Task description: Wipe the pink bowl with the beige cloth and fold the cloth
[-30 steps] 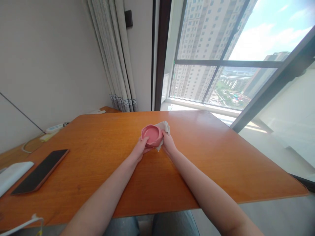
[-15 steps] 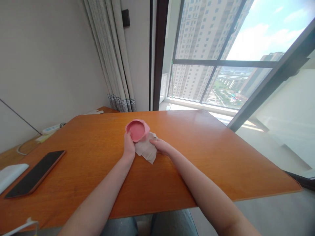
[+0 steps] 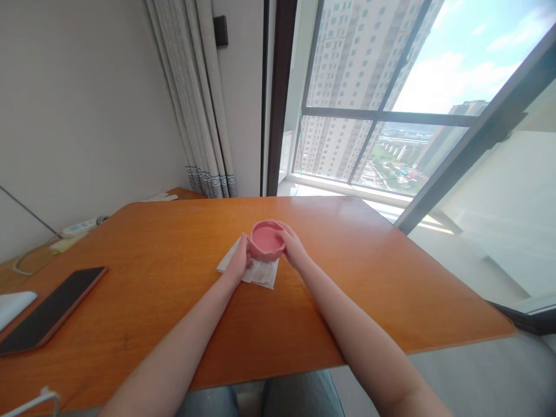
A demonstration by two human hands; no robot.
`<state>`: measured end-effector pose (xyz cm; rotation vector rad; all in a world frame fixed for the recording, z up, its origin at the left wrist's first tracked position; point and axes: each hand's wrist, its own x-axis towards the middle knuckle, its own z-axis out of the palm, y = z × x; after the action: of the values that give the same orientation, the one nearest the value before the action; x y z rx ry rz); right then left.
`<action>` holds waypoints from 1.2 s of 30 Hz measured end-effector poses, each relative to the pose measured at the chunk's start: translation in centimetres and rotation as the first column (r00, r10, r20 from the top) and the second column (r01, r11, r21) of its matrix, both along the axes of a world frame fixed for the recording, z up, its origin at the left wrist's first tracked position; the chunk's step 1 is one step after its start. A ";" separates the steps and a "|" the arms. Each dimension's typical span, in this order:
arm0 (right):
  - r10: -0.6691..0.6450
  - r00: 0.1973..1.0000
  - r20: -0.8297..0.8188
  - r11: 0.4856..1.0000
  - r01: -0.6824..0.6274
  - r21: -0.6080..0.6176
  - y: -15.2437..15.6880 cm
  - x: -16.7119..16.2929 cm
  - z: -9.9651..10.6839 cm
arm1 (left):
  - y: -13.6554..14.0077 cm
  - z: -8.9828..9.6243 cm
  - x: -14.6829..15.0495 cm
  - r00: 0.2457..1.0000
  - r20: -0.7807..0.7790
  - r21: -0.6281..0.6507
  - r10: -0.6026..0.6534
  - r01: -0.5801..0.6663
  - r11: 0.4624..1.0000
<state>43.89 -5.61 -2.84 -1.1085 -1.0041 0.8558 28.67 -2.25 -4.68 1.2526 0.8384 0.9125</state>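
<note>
Above the table's middle, a small pink bowl with an uneven, faceted rim is held between my two hands, its opening turned partly toward me. My left hand is closed on the bowl's left side, some fingers curled beneath it. On the opposite side my right hand grips the rim, with the thumb reaching over the inside edge. A whitish tissue or cloth lies spread below the bowl and under my left hand. Whether the left fingers also pinch it, I cannot tell.
The wooden table has its front edge by my lap. At left lie a dark phone-like slab and a white object. A power strip rests near the wall, and a white cable at the lower left.
My right hand has let go of the tissue and taken hold of the bowl's right side. The bowl has moved right and slightly nearer; the tissue now lies below it.
</note>
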 end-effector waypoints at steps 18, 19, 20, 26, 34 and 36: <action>-0.911 0.325 0.253 0.316 0.946 -0.074 -3.3 18.2 -2.3 | -1.3 0.8 -1.0 0.765 -0.643 0.514 0.019 0.413 0.752; -0.909 0.321 0.267 0.312 0.947 -0.076 -3.3 18.3 -2.4 | -1.5 1.0 -1.0 0.740 -0.671 0.527 0.034 0.444 0.725; -0.905 0.317 0.282 0.308 0.948 -0.077 -3.3 18.4 -2.5 | -1.7 1.1 -1.0 0.719 -0.693 0.539 0.052 0.468 0.700; -0.865 0.305 0.398 0.285 0.952 -0.110 -3.4 19.0 -2.8 | -2.2 1.6 -1.1 0.668 -0.720 0.604 0.187 0.470 0.644; -0.758 0.316 0.571 0.217 0.947 -0.237 -3.8 19.7 -2.8 | -2.5 1.8 -1.2 0.567 -0.784 0.573 0.254 0.501 0.649; -0.743 0.322 0.587 0.217 0.945 -0.243 -4.0 19.8 -2.9 | -2.5 1.8 -1.3 0.549 -0.794 0.564 0.262 0.501 0.656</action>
<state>63.71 -9.63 -5.71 -2.1187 -0.1724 -0.0810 27.41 -4.74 -2.86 2.6191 1.1021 0.4512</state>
